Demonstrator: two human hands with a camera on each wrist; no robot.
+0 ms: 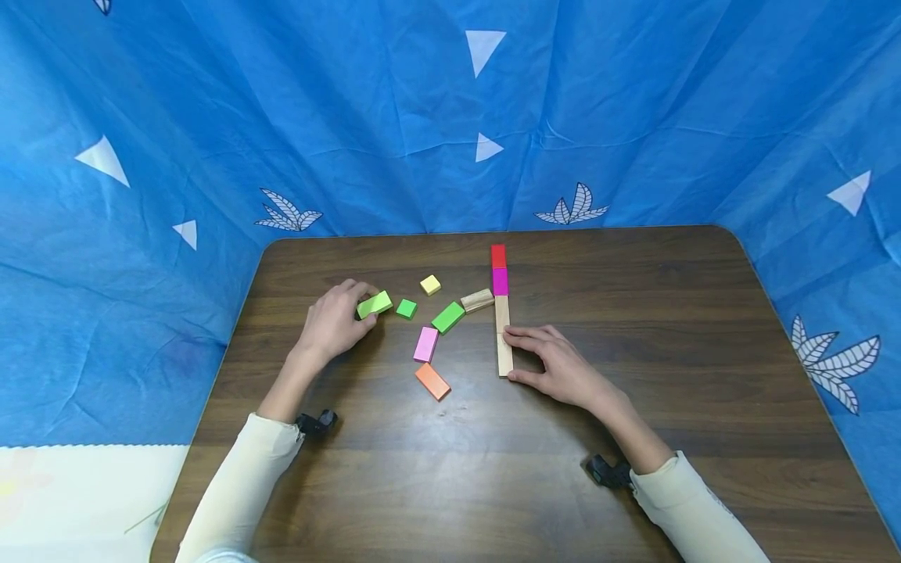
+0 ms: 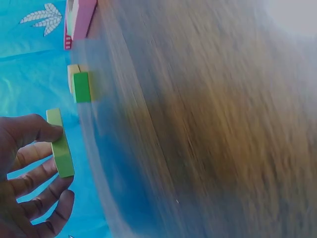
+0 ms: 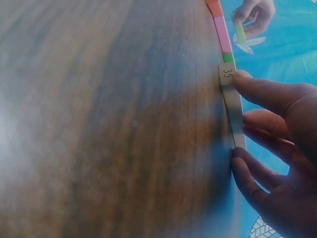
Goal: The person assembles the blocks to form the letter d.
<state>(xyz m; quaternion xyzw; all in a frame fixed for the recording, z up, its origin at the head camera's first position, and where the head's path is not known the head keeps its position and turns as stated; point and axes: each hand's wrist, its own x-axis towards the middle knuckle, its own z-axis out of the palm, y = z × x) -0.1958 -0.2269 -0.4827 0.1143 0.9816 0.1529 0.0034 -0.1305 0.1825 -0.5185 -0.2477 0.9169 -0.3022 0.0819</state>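
Note:
A light green block [image 1: 375, 304] is pinched between the thumb and fingers of my left hand [image 1: 331, 322], above the table's left part; the left wrist view shows the same light green block [image 2: 61, 151] upright in that grip. My right hand [image 1: 559, 369] holds a plain wooden block [image 1: 504, 361] at the near end of a straight row, thumb at its near end and fingers further up. The left wrist view shows the number 35 nowhere; on the right wrist view it marks the end of this wooden block [image 3: 226, 74]. Beyond it lie another wooden block [image 1: 502, 311], a magenta block [image 1: 500, 281] and a red block [image 1: 498, 256].
Left of the row, a slanted wooden block [image 1: 477, 300], a green block [image 1: 448, 317], a pink block [image 1: 425, 344] and an orange block [image 1: 432, 381] form a bent line. A small green block [image 1: 406, 309] and a yellow block [image 1: 430, 285] lie nearby. Blue cloth [image 1: 394, 117] surrounds the table.

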